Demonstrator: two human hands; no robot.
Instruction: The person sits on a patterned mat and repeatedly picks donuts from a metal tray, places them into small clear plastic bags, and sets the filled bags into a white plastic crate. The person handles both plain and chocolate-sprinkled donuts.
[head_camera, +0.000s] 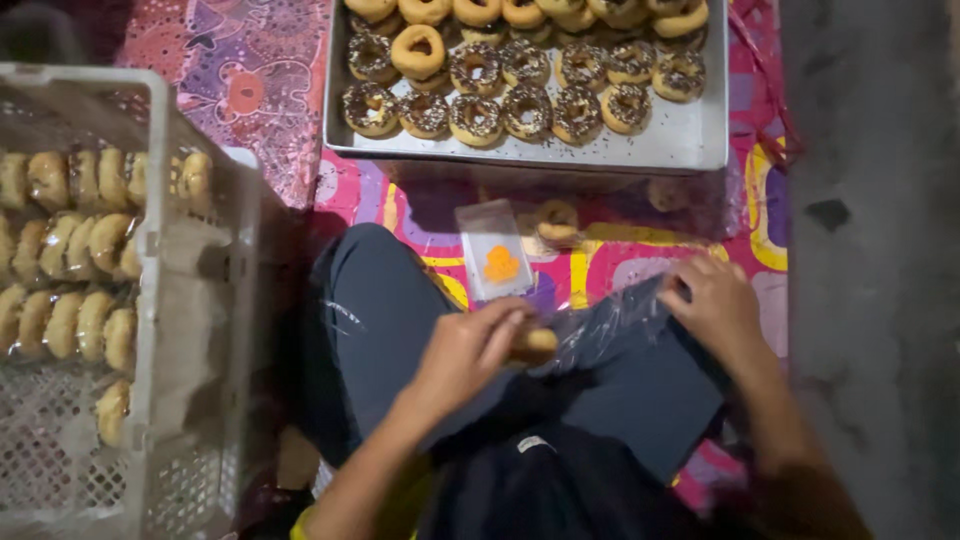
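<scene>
Patterned mat (250, 90) underlies all. Metal tray (690, 140) of sprinkled doughnuts lies beyond grip; white crate (190, 330) outboard of left hand. Left hand (465, 350) pinches doughnut (533, 345); right hand (715, 305) clutches clear plastic bag (610, 330). Risk: bag mouth collapses, topping smears.

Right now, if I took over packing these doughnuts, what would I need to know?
Left hand: grip closed on a plain doughnut at the mouth of a clear plastic bag.
Right hand: holding the bag's far end on the lap.
Metal tray ahead holds sprinkled and plain doughnuts.
White crate on the left holds rows of wrapped doughnuts.
A small stack of empty bags lies on the mat.
Done: crate partly filled. Left: the doughnuts on the tray are not yet bagged.
</scene>
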